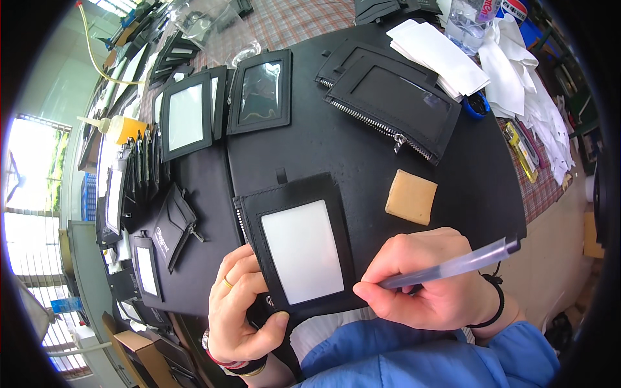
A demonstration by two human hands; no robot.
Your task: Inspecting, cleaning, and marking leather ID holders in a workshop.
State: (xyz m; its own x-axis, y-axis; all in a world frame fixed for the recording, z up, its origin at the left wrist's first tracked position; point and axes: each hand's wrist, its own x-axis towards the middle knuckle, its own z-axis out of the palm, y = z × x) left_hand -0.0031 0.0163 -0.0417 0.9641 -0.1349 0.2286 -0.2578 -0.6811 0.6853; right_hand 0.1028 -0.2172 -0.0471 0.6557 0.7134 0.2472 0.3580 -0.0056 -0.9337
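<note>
My left hand (244, 307) is closed on the lower left edge of a black zippered card holder (339, 226), its thumb at the bottom corner. The holder has a whitish window (303, 252), a zip along its left side and a small tab on top. Close to the holder's lower right edge, my right hand (427, 278) grips a translucent pen (453, 264). The pen slants up to the right, and its writing tip is hidden by my fingers. Beyond this hand lies a tan square block (411, 196) on the black table (284, 152).
More black zippered card holders (398, 97) overlap at the far right, beside folded white sheets (440, 58) and a clear bottle (464, 26). Others (186, 116) stand at the left, near a yellow squeeze bottle (123, 129). A plaid cloth (284, 19) shows at the back.
</note>
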